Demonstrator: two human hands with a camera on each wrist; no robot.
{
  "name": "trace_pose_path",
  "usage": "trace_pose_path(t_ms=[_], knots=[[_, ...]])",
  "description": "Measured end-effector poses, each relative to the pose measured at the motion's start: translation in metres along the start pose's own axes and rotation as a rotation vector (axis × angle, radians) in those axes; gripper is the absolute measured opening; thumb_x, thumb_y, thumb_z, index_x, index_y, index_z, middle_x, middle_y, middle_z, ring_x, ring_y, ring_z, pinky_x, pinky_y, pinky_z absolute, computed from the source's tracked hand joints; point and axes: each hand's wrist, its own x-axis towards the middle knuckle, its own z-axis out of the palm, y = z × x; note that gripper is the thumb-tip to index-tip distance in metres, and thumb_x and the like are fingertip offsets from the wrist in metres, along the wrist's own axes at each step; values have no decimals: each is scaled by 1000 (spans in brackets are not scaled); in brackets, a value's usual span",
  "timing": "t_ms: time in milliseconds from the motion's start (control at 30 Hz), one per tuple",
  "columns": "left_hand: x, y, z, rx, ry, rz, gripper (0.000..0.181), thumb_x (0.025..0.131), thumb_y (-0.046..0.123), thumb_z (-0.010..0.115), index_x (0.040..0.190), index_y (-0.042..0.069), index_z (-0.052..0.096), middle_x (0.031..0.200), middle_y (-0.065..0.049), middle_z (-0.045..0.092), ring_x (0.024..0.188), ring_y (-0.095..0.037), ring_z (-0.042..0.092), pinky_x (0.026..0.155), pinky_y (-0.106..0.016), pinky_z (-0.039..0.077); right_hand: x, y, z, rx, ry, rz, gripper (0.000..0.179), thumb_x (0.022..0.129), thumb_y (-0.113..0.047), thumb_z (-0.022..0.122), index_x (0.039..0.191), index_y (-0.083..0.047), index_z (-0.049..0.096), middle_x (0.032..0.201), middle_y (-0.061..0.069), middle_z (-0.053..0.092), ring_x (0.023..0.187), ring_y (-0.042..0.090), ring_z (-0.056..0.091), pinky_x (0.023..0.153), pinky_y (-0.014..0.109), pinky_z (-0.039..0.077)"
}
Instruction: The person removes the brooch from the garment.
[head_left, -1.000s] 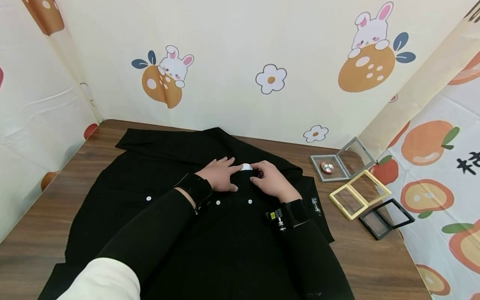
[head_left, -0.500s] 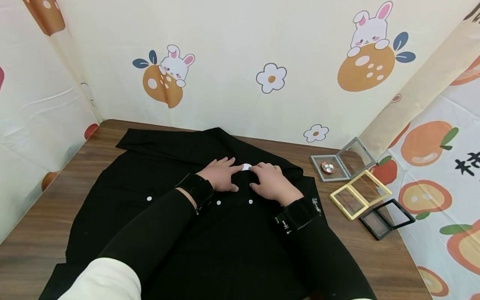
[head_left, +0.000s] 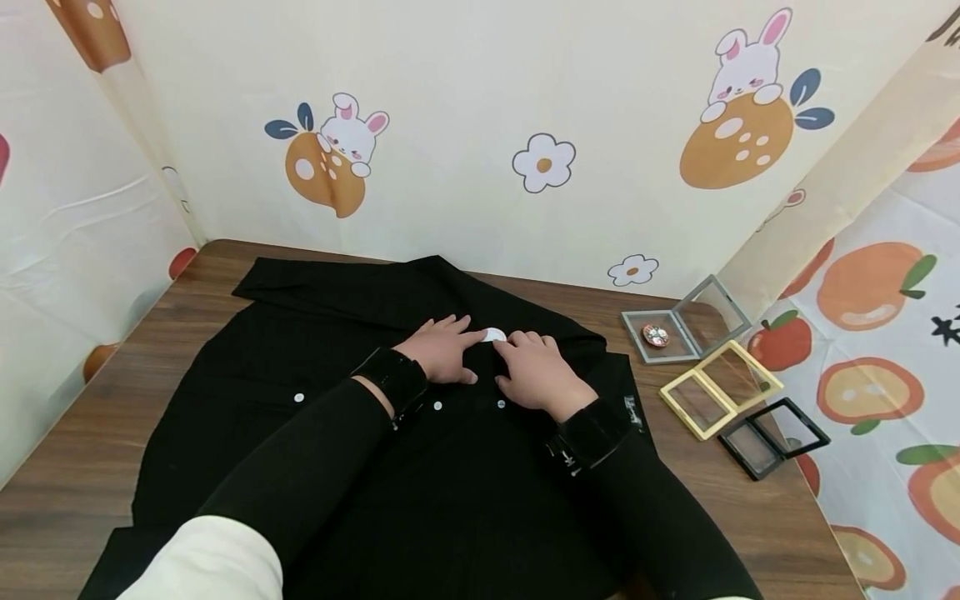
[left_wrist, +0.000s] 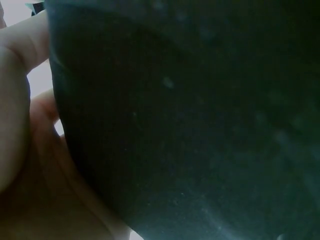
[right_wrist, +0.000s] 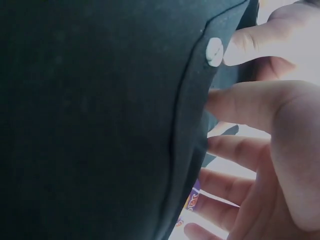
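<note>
Shirt [head_left: 465, 483] lies spread across the surface [head_left: 45, 533], presumably for access to its front. Right hand [head_left: 540, 371]: fingers bent at the cloth, purple item [right_wrist: 193, 198] beside them; pinch, cannot tell. Left hand [head_left: 441, 350]: fingers spread by white patch [head_left: 494, 334], apparently steadying cloth. Cases [head_left: 716, 389], unfolded, near right edge.

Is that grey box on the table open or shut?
Open: the grey box has its lid tilted back, so the round shiny thing sits uncovered.
</note>
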Motion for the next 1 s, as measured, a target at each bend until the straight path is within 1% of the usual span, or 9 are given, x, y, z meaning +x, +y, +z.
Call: trace_pose_path(t_ms=[233, 467, 633, 833, 1000], knots=[[2, 0, 1, -8, 6, 0, 82, 99, 44, 69, 165, 24, 26, 171, -10, 15, 157, -34, 10, 124, -56, 10, 1, -1, 4, -2, 24, 2, 58, 105, -37, 61, 156, -14, 47, 150, 14, 48, 138, 34, 44, 113, 54, 32], [3, -1, 1, -36, 1, -16, 83, 98, 44, 71, 165, 24, 28, 171, -9, 15, 157, -33, 9, 125, -55, 8, 1, -4, 2, 16, 21, 14, 57, 105, -37, 60, 156, -14, 48, 151, 15, 47, 138, 35, 43, 113, 54, 33], [5, -2, 1, -31, 1, -22, 82, 98, 45, 71, 165, 25, 28, 172, -7, 14, 157, -31, 9, 125, -53, 8, 2, -6, 0, 20, 14, 20, 57, 105, -37, 59, 156, -14, 48, 149, 14, 48, 137, 34, 44, 112, 54, 33], [2, -1, -1, -41, 6, -6, 81, 98, 43, 71, 165, 23, 29, 171, -10, 15, 157, -32, 9, 125, -54, 8, 2, -7, 0, 9, -2, 28, 57, 106, -36, 58, 157, -14, 46, 151, 15, 47, 138, 34, 43, 113, 53, 32], [0, 1, -3, -26, -4, -4, 81, 99, 43, 70, 165, 23, 28, 171, -10, 15, 157, -32, 9, 125, -53, 8, 1, -8, -1, -3, -10, 27, 57, 107, -36, 57, 158, -16, 45, 152, 15, 45, 139, 34, 42, 113, 53, 31]])
